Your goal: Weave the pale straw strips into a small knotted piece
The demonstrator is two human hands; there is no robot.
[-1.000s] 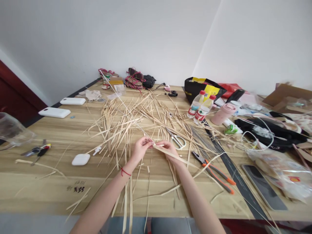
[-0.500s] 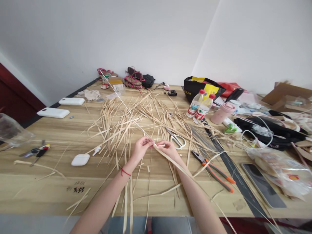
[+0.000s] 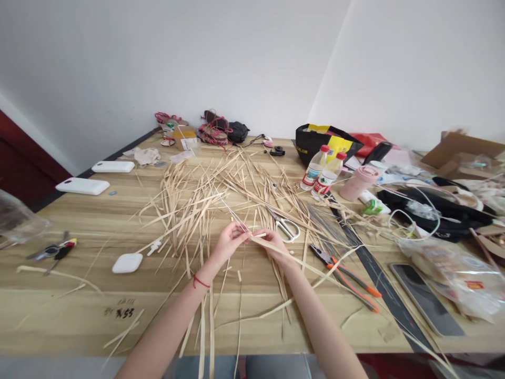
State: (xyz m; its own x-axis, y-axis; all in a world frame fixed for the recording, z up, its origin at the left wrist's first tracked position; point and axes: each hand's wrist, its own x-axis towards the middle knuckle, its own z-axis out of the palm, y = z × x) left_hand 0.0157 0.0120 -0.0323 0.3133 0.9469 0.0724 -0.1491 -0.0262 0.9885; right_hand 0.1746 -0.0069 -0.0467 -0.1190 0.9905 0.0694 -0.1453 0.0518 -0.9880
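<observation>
My left hand [image 3: 230,242] is closed in a pinch at the lower end of a thin pale wire [image 3: 225,202], which slants up and away to the left. Beside it, my right hand [image 3: 273,243] pinches a flat straw strip [image 3: 288,259]. This strip starts where the fingertips nearly meet, then crosses over my right forearm toward the lower right. Many loose straw strips [image 3: 189,205] lie spread beyond and under both hands. White-handled scissors [image 3: 287,229] rest just past my right hand. To its right lie pliers [image 3: 343,278] with orange and grey handles.
Two water bottles [image 3: 314,167], a pink cup [image 3: 359,182] and a black and yellow bag [image 3: 311,138] stand back right. A phone [image 3: 426,300] lies near the right edge. On the left are a white earphone case [image 3: 127,262], white power banks [image 3: 82,185] and small cutters [image 3: 59,248].
Both hands stay together at nearly the same spot. The wire's far end looks fainter and lower, and the strip across the right forearm has shifted slightly. The view has moved a little.
</observation>
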